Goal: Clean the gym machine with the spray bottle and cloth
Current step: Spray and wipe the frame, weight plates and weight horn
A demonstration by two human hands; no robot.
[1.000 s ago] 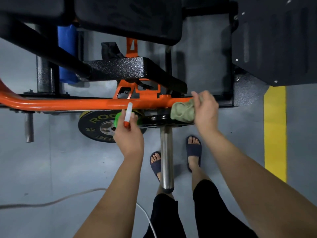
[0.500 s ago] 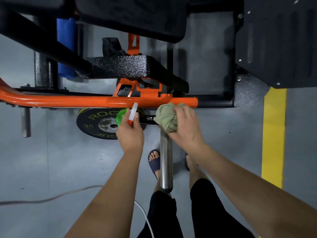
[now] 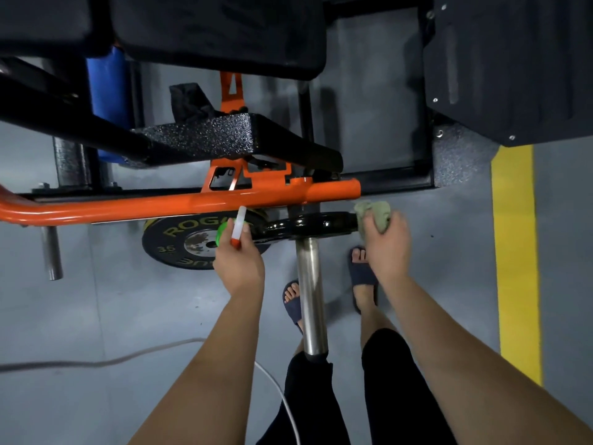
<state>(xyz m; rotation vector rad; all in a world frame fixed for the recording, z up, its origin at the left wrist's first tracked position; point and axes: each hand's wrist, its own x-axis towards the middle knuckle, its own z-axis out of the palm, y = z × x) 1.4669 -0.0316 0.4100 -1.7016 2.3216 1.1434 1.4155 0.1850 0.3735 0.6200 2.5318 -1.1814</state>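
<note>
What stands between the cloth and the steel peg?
Nothing visible. The right hand holds the cloth at the right end of the black bracket; the steel peg lies just left, unobstructed. The left hand with the spray bottle is beyond it.

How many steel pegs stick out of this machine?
2: a long peg at centre; a short peg far left, below the orange bar. Others may be hidden.

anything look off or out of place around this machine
Nothing spilled or broken. The one oddity is a loose cable trailing across the grey floor toward the person's legs, a possible trip hazard.
</note>
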